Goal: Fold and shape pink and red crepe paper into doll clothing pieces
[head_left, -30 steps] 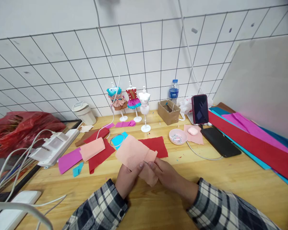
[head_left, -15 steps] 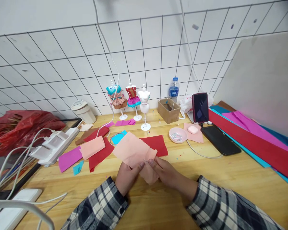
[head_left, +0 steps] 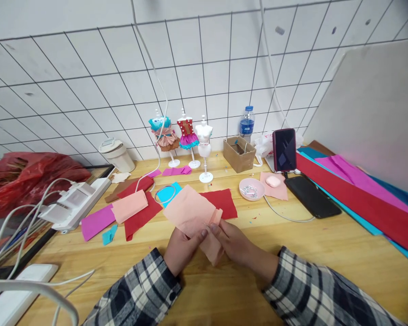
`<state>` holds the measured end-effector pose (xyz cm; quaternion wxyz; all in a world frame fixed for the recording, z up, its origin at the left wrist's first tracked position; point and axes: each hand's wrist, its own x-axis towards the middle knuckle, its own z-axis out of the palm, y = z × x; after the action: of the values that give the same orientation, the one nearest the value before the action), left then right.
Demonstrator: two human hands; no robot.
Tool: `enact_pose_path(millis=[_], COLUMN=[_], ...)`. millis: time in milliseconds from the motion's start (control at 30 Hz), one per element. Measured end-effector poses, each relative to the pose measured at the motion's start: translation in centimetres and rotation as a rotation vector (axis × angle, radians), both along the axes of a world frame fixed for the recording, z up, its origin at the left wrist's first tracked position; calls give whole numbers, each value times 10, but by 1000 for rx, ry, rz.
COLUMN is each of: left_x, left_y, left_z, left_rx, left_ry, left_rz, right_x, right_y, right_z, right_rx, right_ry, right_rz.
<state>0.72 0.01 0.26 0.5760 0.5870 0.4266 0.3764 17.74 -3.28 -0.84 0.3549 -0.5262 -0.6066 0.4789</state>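
A sheet of peach crepe paper [head_left: 190, 209] is pinched between both hands over the table. My left hand [head_left: 182, 248] grips its lower left edge with the thumb on top. My right hand [head_left: 231, 242] closes on its right side, where narrow folds are bunched under the thumb; a lower flap hangs between the hands. Just behind lies a piece of red crepe paper [head_left: 221, 203]. Left of the sheet are a cyan piece [head_left: 166, 194] with a wire ring on it and a folded peach piece [head_left: 131, 206]. The fingers beneath the paper are hidden.
A bare white mini dress form [head_left: 204, 149] stands beside two dressed ones [head_left: 187, 131]. Right of them are a cardboard box [head_left: 238, 158], a pink bowl [head_left: 251, 189] of small beads, a propped phone [head_left: 284, 151] and a black power bank [head_left: 313, 197]. Power strips [head_left: 76, 208] and cables occupy the left.
The peach sheet has turned slightly, and its lower flap hangs further down and to the right. Both hands keep their grip in nearly the same place. The view has shifted slightly.
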Motion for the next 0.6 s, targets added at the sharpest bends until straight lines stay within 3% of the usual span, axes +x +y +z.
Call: enact_pose_path(millis=[267,400,600], left_x=[1,-3,-4], left_y=[0,4,8], left_z=[4,0,-1], left_rx=[26,14,14], left_ry=[11,-155,-186], left_rz=[30,131,102], right_x=[-2,1,1], right_y=[0,-1,-1], right_z=[6,9,8], right_rx=[49,64,46], right_ry=[-20,-24,-53], right_rz=[-15,17,19])
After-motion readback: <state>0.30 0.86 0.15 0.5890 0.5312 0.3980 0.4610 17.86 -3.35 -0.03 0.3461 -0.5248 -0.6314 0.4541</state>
